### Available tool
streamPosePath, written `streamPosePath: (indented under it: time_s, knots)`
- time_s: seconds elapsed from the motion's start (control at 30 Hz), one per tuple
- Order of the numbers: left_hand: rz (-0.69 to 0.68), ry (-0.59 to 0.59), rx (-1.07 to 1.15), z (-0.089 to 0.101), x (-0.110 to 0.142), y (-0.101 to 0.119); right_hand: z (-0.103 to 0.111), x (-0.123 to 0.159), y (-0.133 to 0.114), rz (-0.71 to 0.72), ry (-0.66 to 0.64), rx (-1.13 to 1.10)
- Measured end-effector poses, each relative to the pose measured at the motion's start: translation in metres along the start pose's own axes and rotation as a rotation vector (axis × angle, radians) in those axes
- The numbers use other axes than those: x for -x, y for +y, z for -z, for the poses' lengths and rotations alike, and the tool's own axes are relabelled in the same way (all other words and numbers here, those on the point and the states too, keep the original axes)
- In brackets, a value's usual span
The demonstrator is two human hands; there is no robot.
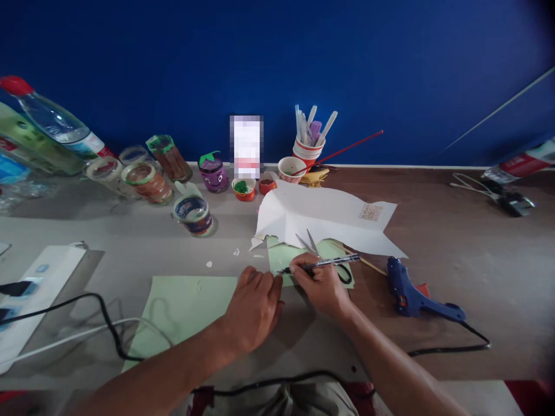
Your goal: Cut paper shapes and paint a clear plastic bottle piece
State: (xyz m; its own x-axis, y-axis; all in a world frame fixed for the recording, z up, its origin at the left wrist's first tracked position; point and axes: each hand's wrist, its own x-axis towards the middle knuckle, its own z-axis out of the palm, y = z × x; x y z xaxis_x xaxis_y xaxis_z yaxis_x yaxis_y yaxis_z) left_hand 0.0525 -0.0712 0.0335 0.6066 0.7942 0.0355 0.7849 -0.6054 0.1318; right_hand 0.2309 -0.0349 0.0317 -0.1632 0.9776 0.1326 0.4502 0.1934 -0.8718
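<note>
My right hand (321, 283) grips a black-and-clear pen (333, 261) whose tip points left, close to my left hand's fingertips. Scissors (310, 245) with open metal blades and a black handle lie partly behind that hand, over a green paper piece (284, 257). My left hand (255, 303) has its fingers curled in at the pen tip; whatever they hold or press is hidden. A larger green paper sheet (186, 303) lies to its left, partly beneath the forearm. Beyond both hands rests a white paper (312, 211) with an irregular cut outline.
To the right is a blue glue gun (416, 294) with a black cord. Jars, a purple face jar (213, 174), a white tub (193, 215), paint cups (244, 189) and cups of utensils (309, 149) line the back. At left, cables cross a power strip (47, 289).
</note>
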Motion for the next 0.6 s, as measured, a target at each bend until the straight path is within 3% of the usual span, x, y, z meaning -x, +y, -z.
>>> streamPosePath:
  time_s: [0.6]
  knots:
    - [0.012, -0.032, 0.007, 0.0019, -0.0009, 0.0012, 0.0005, -0.0005, -0.0023, -0.029, -0.002, 0.001]
